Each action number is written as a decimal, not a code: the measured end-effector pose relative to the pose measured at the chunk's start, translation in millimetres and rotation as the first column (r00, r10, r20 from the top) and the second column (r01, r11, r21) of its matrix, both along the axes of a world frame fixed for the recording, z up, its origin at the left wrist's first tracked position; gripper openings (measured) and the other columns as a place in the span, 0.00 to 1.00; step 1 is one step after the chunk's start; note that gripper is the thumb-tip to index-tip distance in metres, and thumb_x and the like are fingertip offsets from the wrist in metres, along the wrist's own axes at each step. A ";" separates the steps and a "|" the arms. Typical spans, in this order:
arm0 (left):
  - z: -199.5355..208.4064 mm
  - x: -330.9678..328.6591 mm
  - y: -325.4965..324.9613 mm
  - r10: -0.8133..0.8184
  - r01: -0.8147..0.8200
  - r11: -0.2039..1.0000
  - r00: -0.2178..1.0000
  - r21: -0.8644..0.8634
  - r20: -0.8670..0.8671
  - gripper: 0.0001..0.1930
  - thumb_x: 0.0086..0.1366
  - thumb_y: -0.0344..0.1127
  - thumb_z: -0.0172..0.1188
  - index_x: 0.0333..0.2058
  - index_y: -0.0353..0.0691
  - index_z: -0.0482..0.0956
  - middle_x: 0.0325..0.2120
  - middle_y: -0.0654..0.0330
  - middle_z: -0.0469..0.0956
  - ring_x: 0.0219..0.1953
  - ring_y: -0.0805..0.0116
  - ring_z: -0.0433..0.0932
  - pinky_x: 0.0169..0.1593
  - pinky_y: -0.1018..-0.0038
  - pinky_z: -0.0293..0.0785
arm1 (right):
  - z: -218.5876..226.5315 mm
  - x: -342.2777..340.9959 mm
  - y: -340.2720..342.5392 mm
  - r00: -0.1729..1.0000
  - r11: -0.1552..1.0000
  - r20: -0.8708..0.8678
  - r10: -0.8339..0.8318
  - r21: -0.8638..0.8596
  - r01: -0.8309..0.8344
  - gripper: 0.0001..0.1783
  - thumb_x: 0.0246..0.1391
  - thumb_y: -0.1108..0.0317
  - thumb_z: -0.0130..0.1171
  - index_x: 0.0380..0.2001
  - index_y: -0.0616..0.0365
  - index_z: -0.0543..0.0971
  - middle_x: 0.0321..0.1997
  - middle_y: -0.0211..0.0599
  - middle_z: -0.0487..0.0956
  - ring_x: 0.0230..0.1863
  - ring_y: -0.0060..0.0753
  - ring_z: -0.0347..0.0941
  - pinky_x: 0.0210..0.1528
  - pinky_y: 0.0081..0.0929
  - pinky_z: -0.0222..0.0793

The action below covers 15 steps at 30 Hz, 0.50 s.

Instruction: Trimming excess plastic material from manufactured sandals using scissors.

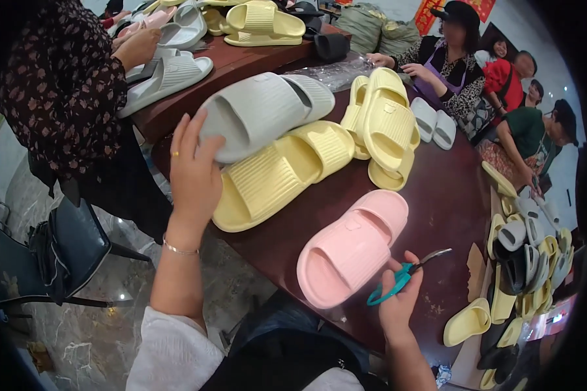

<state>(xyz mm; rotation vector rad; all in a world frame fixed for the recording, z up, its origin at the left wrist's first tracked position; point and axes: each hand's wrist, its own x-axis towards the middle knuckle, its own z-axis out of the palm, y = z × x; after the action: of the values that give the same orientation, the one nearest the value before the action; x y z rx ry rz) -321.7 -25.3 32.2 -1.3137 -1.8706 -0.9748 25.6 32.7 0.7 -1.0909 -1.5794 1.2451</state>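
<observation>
Slippers in yellow, grey and pink lie about a dark red counter, mostly at its left and middle. Beyond its far left corner stands a second counter carrying more of them, where a person in a floral top has a hand on a grey one. To the left is a dark chair. Past the right side lies a mixed heap of yellow, grey and black slippers.

Nearer the middle, a large-looking yellow pair sits tucked together, overlapped by a grey pair. More yellow slippers are stacked behind, with a small pale pair just beside them. One pink slipper is in front, close to the person; whether it rests on the surface or is lifted, I cannot tell.

Of the hands, the left pinches the near end of the grey pair between thumb and fingers. The right is curled around teal-handled scissors, blades pointing away from the pink slipper, fingertips close to its edge.

Work looks partway along: the middle pairs are already tucked together, while the pink one shows no clear partner and the heap remains mixed. No cut marks are discernible.
</observation>
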 end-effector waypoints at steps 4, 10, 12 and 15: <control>-6.0 17.2 -15.6 -0.073 0.072 0.997 0.996 0.024 0.044 0.14 0.45 0.16 0.50 0.33 0.36 0.74 0.51 0.50 0.68 0.56 0.44 0.63 0.55 0.60 0.64 | -9.0 -10.9 13.5 0.996 0.989 -0.038 -0.082 0.121 0.086 0.25 0.56 0.74 0.52 0.55 0.54 0.58 0.43 0.37 0.73 0.38 0.19 0.67 0.35 0.17 0.65; -13.9 2.7 -30.7 -0.073 0.068 0.994 0.996 0.080 0.054 0.13 0.45 0.17 0.50 0.32 0.35 0.73 0.50 0.49 0.69 0.56 0.43 0.64 0.54 0.60 0.64 | -11.9 -43.6 19.1 0.998 1.000 -0.053 0.027 0.016 -0.026 0.26 0.56 0.73 0.52 0.56 0.57 0.55 0.48 0.45 0.71 0.44 0.26 0.69 0.44 0.22 0.66; -18.6 -6.4 -30.8 -0.076 0.070 0.994 0.995 0.085 0.071 0.12 0.45 0.18 0.50 0.32 0.35 0.73 0.50 0.48 0.69 0.56 0.42 0.64 0.55 0.60 0.64 | -12.9 -51.2 25.6 0.998 1.000 -0.055 0.014 -0.018 -0.015 0.27 0.56 0.74 0.53 0.56 0.58 0.55 0.50 0.48 0.70 0.46 0.29 0.70 0.47 0.24 0.66; -14.4 -10.9 -36.0 -0.066 0.062 0.993 0.997 0.102 0.038 0.13 0.46 0.17 0.50 0.32 0.35 0.72 0.50 0.48 0.69 0.56 0.43 0.63 0.55 0.60 0.63 | -18.1 -66.7 27.5 0.995 0.989 -0.074 0.059 0.141 -0.049 0.25 0.57 0.73 0.52 0.55 0.55 0.55 0.48 0.43 0.72 0.41 0.26 0.70 0.43 0.22 0.68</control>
<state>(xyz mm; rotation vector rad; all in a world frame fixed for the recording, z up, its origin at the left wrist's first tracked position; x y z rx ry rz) -332.7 -61.3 17.8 -1.3095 -1.7949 -1.1222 -41.2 60.2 -17.4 -0.9068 -1.6198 1.1801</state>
